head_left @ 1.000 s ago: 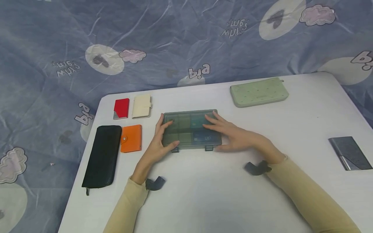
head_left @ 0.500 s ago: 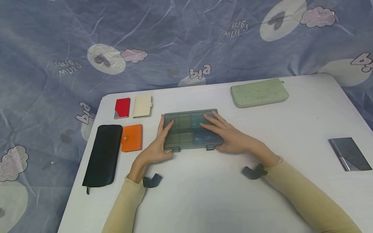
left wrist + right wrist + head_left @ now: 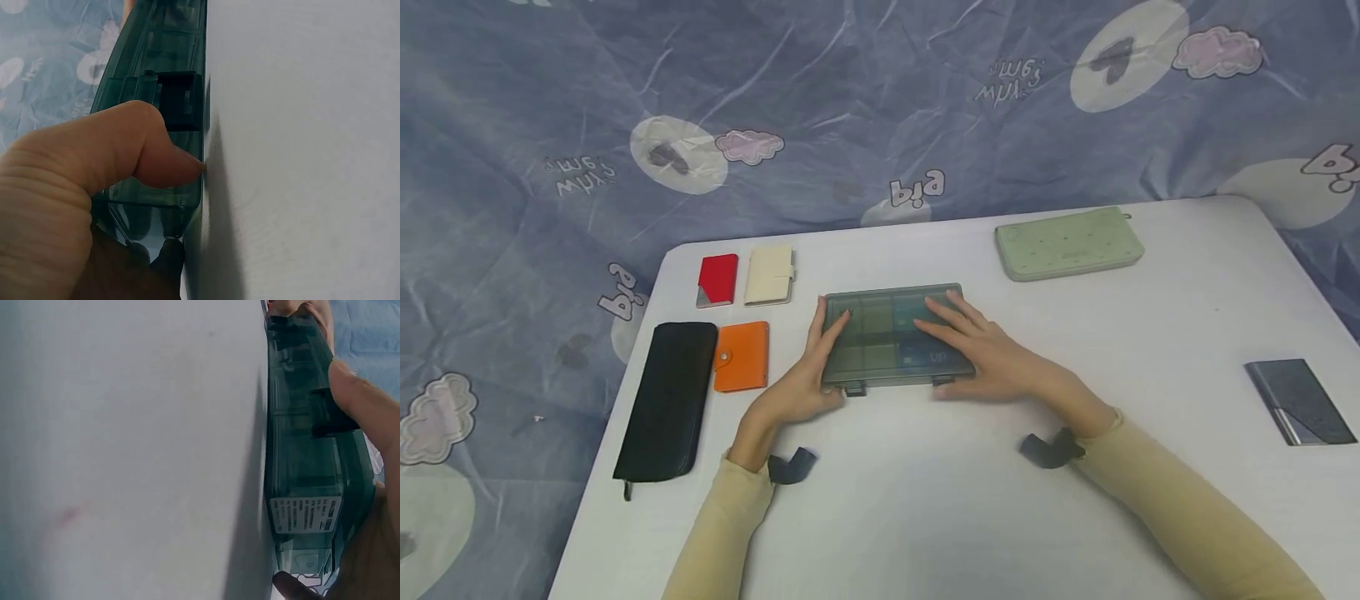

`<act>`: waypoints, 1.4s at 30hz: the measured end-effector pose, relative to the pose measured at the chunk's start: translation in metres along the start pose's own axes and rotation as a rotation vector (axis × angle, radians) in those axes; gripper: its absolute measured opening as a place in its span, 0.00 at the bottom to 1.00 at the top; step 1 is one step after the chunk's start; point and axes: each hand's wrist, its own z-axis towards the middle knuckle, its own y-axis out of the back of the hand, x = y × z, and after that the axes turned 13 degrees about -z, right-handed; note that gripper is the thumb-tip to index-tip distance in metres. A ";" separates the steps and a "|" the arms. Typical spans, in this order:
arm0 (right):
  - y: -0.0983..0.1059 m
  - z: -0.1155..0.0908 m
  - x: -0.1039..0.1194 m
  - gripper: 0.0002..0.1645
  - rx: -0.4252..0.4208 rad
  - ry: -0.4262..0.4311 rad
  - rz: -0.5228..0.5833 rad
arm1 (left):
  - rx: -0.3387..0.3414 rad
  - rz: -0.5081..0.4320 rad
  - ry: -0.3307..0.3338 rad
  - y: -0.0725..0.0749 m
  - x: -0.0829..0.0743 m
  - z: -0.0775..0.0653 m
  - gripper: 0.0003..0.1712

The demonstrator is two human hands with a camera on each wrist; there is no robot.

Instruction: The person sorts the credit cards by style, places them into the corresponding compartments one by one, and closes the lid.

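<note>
A translucent dark green plastic storage box (image 3: 876, 337) lies flat on the table with its lid down; coloured cards show dimly through it, one lettered VIP. My left hand (image 3: 801, 379) grips its left end, fingers along the lid and side. In the left wrist view, the bent thumb (image 3: 144, 144) presses the front wall beside a black-looking latch (image 3: 181, 100). My right hand (image 3: 1000, 358) holds the right end, fingers spread over the lid. Its thumb (image 3: 359, 400) is at the other latch (image 3: 328, 415), above a white barcode label (image 3: 306, 514).
On the left lie a black zip wallet (image 3: 666, 400), an orange card holder (image 3: 742, 356), a red card case (image 3: 718, 280) and a cream one (image 3: 770, 275). A green zip wallet (image 3: 1069, 243) is at the back right, a dark card case (image 3: 1300, 402) far right. Patterned cloth hangs behind.
My left thumb has moved from the lid down to the box's front side. The right thumb has shifted left onto the right latch, now pushed nearly out of sight. The box stays put.
</note>
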 end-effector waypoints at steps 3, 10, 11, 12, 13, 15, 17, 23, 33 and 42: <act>0.000 0.000 0.001 0.54 0.005 -0.014 0.001 | -0.010 0.004 0.003 0.001 -0.001 0.000 0.65; 0.001 0.000 0.002 0.52 -0.005 -0.015 0.000 | -0.031 -0.008 0.037 0.000 -0.001 0.000 0.66; 0.001 0.000 0.002 0.52 -0.006 -0.015 -0.001 | -0.033 -0.015 0.043 0.000 -0.001 -0.001 0.66; 0.001 0.000 0.003 0.52 -0.007 -0.014 -0.002 | -0.033 -0.019 0.046 -0.001 -0.001 -0.001 0.67; 0.001 0.000 0.003 0.52 -0.006 -0.015 -0.003 | -0.034 -0.021 0.050 -0.001 -0.001 -0.001 0.67; 0.001 0.000 0.003 0.52 -0.011 -0.015 -0.007 | -0.037 -0.020 0.053 -0.002 -0.002 -0.001 0.65; 0.001 0.000 0.003 0.52 -0.014 -0.014 -0.012 | -0.040 -0.011 0.062 -0.003 -0.003 -0.001 0.64; 0.000 0.000 0.004 0.51 -0.023 -0.017 -0.023 | -0.033 0.013 0.072 -0.003 -0.017 -0.003 0.60; 0.007 0.000 0.010 0.48 -0.010 -0.033 -0.004 | -0.028 0.008 0.036 -0.002 -0.013 -0.003 0.59; 0.000 0.001 0.008 0.49 -0.033 -0.047 0.007 | -0.039 0.001 0.039 -0.003 0.000 -0.002 0.60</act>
